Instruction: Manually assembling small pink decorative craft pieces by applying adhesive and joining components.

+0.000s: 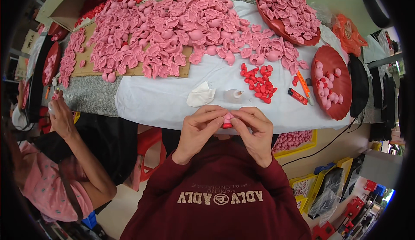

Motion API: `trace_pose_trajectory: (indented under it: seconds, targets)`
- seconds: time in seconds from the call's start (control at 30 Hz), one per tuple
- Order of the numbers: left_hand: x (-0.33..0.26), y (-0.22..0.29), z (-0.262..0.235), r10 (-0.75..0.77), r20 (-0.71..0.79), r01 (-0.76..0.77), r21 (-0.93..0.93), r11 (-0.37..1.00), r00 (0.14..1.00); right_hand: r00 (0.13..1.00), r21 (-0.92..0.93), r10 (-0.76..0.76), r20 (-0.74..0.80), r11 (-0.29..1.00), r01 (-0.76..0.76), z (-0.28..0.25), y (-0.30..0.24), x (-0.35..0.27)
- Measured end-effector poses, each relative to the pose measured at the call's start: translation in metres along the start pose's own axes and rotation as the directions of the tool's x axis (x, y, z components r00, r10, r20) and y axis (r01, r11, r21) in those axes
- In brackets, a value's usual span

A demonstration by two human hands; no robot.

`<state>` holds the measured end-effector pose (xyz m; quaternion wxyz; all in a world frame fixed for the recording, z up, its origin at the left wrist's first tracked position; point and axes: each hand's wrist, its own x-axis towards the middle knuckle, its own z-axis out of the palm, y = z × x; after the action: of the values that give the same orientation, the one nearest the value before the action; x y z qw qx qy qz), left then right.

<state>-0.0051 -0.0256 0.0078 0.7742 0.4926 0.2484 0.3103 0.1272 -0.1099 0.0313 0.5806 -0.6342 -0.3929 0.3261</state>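
My left hand (199, 129) and my right hand (254, 129) meet at the table's front edge, pinching one small pink moulded piece with a red part (227, 125) on its near side. The thumbs and fingertips of both hands close on it and cover some of it. Just beyond them stands a small clear bottle with a narrow tip (234, 95). To its left lies a crumpled white tissue (201, 94). A loose cluster of shiny red pieces (260, 83) is spread to the right of the bottle.
A large heap of pink moulded pieces (173, 32) covers the far table. Two red trays (317, 39) (344, 80) hold pieces at the right. A red lighter (297, 96) and an orange-handled tool (304, 84) lie nearer. A co-worker's hand (62, 116) works at the left.
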Motion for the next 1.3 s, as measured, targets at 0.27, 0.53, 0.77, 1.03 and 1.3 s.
trace_pose_trajectory:
  seconds: [0.27,0.53,0.77,1.03,1.3]
  targets:
    - [0.001,0.004,0.005,-0.057,-0.05,0.055,-0.051,0.997,0.997,0.994,-0.095,-0.108,0.007,0.99,0.108,0.0,0.002,-0.001]
    - [0.002,0.005,0.006,-0.043,-0.056,0.039,-0.067,0.997,0.998,0.995,-0.083,-0.097,-0.033,0.992,0.094,0.005,-0.003,-0.004]
    - [0.001,0.006,0.005,-0.035,-0.058,0.031,-0.073,0.997,0.998,0.989,-0.111,-0.145,-0.032,0.984,0.141,0.006,0.001,-0.003]
    - [-0.001,0.003,0.003,-0.048,-0.057,0.044,-0.07,0.997,0.997,0.994,-0.063,-0.108,-0.01,0.992,0.107,0.006,0.003,-0.005]
    - [-0.001,0.003,-0.001,-0.045,-0.052,0.041,-0.071,0.997,0.998,0.993,-0.061,-0.121,0.0,0.991,0.121,0.009,0.005,-0.005]
